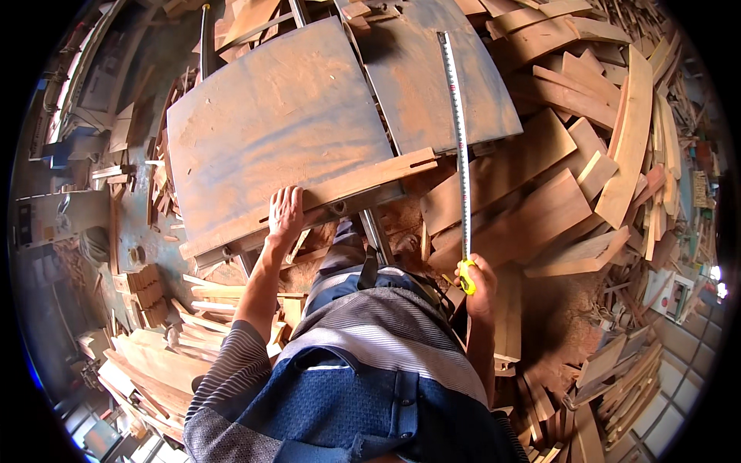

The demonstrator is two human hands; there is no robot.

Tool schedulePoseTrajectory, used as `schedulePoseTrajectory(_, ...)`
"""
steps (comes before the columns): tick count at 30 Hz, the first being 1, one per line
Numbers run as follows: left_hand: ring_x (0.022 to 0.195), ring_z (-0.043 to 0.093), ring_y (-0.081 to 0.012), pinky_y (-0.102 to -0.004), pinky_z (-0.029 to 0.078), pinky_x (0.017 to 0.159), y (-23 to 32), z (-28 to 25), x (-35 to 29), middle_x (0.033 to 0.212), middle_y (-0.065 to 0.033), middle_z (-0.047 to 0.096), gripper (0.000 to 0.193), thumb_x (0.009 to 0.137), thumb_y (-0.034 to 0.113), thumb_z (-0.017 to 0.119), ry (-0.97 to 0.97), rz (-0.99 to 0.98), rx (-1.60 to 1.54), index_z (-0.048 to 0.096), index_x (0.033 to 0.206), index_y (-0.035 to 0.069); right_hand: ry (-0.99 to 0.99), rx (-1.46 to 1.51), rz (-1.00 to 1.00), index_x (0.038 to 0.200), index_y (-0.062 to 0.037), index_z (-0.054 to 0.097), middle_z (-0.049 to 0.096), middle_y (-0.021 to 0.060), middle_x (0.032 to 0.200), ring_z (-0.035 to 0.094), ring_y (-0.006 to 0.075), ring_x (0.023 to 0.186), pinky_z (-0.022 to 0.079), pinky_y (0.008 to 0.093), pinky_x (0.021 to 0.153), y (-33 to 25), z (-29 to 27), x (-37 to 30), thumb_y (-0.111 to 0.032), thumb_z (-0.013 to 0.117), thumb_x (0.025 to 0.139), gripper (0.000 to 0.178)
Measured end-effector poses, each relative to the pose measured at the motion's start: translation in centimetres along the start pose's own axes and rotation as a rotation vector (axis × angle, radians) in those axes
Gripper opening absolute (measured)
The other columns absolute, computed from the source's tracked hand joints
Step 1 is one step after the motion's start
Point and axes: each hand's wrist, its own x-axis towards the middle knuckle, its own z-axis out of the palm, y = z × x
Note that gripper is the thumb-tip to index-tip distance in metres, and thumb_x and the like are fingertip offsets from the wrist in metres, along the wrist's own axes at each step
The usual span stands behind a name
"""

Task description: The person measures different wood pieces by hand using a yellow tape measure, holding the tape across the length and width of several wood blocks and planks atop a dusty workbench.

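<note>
A long wooden strip (363, 180) with a slot at its right end lies along the near edge of a sawdust-covered metal machine table (278, 100). My left hand (286, 211) grips it left of its middle, fingers over the top. Off to the right, my right hand (482, 287) is closed around a yellow tape measure (467, 276). Its pale blade (461, 154) is drawn out, reaching away from me past the strip's right end and over the second table section (424, 77). The blade's tip is near the far part of that section.
Cut boards (532, 216) are heaped to the right of the table. More planks (162, 363) are piled at the lower left, beside a stack of short blocks (140, 289). A metal bar (376, 235) sticks out beneath the table toward me. Wood scraps lie on the floor.
</note>
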Motion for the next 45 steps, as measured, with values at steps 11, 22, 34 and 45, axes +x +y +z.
schedulePoseTrajectory(11, 0.107, 0.058, -0.0335, -0.0465, 0.044, 0.095, -4.0, 0.7, 4.7, 0.107, -0.0143, 0.061, 0.066, 0.078, 0.059, 0.08, 0.05, -0.035, 0.058, 0.058, 0.108, 0.004, 0.093, 0.005, -0.003, 0.123, 0.0023, 0.059, 0.068, 0.0141, 0.1, 0.068, 0.0203, 0.086, 0.057, 0.0321, 0.074, -1.9, -0.8, 0.1, -0.015, 0.059, 0.098, 0.03)
schedulePoseTrajectory(22, 0.104, 0.059, -0.0331, -0.0472, 0.045, 0.092, -9.9, 1.2, 12.9, 0.105, -0.015, 0.061, 0.068, 0.077, 0.06, 0.08, 0.065, -0.028, 0.122, 0.059, 0.108, 0.004, 0.106, -0.062, -0.024, 0.114, 0.0009, 0.061, 0.067, 0.0125, 0.097, 0.067, 0.0199, 0.083, 0.056, 0.0338, 0.071, -0.6, -0.3, -0.3, -0.017, 0.056, 0.098, 0.025)
schedulePoseTrajectory(34, 0.116, 0.057, -0.0372, -0.0505, 0.043, 0.101, -12.4, -0.7, 19.8, 0.113, -0.0195, 0.066, 0.071, 0.088, 0.067, 0.067, -0.102, -0.144, -0.055, 0.063, 0.115, 0.001, 0.127, 0.009, 0.08, 0.113, -0.0002, 0.064, 0.068, 0.0067, 0.09, 0.066, 0.0133, 0.077, 0.054, 0.0266, 0.07, -1.5, 4.3, 1.0, -0.014, 0.059, 0.096, 0.022)
schedulePoseTrajectory(45, 0.123, 0.055, -0.0369, -0.051, 0.038, 0.108, 0.0, 1.8, 29.0, 0.125, -0.0173, 0.067, 0.071, 0.085, 0.065, 0.068, -0.049, -0.133, -0.21, 0.065, 0.125, 0.006, 0.036, 0.053, 0.036, 0.106, 0.0009, 0.063, 0.065, 0.0085, 0.087, 0.064, 0.016, 0.073, 0.055, 0.0302, 0.067, 1.2, 3.9, -0.4, -0.022, 0.056, 0.095, 0.026)
